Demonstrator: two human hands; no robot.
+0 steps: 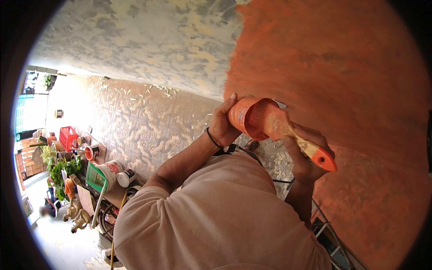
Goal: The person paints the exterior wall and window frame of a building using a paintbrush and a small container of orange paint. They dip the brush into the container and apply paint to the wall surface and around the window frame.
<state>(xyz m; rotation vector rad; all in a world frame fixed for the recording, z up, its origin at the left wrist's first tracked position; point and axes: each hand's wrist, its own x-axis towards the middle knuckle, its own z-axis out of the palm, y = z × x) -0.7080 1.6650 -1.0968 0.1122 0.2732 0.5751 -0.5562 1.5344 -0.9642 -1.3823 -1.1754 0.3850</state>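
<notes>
My left hand (222, 125) is wrapped round a paint-smeared orange cup (238, 114), tilted with its mouth toward the right. In my right hand (302, 155) is a wide paintbrush (310, 147) with a worn wooden handle and a red tip. The brush head, coated in orange paint, lies at the cup's mouth, its bristles partly inside. How much paint is in the cup cannot be seen. Beside my hands rises a wall (333, 58), orange on the right. Its left part (148, 40) is patchy grey and cream.
A metal ladder (328, 238) stands at the lower right, close to my body. Paint flakes litter the tiled floor (148, 121). At the left are a red crate (68, 137), paint buckets (112, 168), plants (60, 173) and a bicycle wheel (108, 220).
</notes>
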